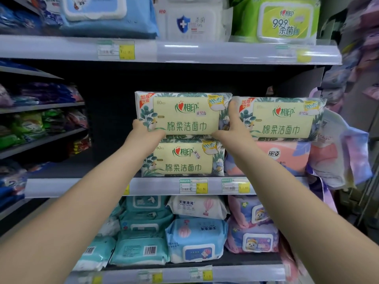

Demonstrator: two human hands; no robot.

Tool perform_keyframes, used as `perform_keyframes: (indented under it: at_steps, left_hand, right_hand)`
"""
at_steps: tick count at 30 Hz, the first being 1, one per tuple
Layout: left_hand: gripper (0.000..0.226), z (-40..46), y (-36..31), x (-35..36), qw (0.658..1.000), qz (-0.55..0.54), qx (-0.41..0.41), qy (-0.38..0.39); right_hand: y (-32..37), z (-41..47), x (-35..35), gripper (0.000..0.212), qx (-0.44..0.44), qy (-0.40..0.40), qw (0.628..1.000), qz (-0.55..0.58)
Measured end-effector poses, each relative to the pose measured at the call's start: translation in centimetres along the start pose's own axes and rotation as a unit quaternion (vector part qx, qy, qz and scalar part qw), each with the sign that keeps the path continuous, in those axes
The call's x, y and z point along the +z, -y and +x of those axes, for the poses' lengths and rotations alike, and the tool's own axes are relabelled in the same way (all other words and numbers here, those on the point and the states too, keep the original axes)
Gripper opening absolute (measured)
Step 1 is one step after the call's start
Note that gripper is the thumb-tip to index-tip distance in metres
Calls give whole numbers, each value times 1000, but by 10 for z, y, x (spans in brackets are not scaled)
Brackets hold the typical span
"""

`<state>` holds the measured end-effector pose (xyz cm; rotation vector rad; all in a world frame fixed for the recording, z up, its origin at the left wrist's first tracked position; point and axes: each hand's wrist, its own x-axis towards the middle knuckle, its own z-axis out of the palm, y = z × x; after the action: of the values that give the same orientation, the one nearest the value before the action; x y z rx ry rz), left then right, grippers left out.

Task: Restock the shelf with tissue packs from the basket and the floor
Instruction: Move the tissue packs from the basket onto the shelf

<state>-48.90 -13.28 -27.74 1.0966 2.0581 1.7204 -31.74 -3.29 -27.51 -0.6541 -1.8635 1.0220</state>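
Note:
A leaf-print tissue pack with a pale yellow label (184, 114) lies on top of an identical pack (184, 158) on the middle shelf (155, 186). My left hand (146, 133) grips the top pack's lower left corner. My right hand (233, 128) holds its right end, fingers pushed between it and a third matching pack (283, 119). That third pack rests on a pink pack (281, 158) to the right. The basket and the floor are out of view.
Left of the stacked packs the middle shelf is a dark open gap. Blue, white and green wipe packs (190, 19) fill the upper shelf. Teal, blue and purple wipe packs (194, 238) crowd the lower shelf. Bagged goods (340, 156) hang at the right.

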Motion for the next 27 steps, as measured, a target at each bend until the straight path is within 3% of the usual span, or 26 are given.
perform_keyframes:
  at_steps: [10,16,22,27]
  left_hand:
    - [95,-29,1,-3,992,117,-45,24]
    - [85,-102,1,-24,973,223,4,60]
    - [92,-202,28,-70,934,348,25,77]
    - [95,-285,64,-120,923,379,-4,74]
  right_hand:
    - [20,-38,-7,89,-3,43,999,-4]
    - [34,-96,-16,85,27,71,994,-72]
    - [50,-173,6,87,22,151,976,-154]
    - [53,-239,45,98,-12,242,949,-200]
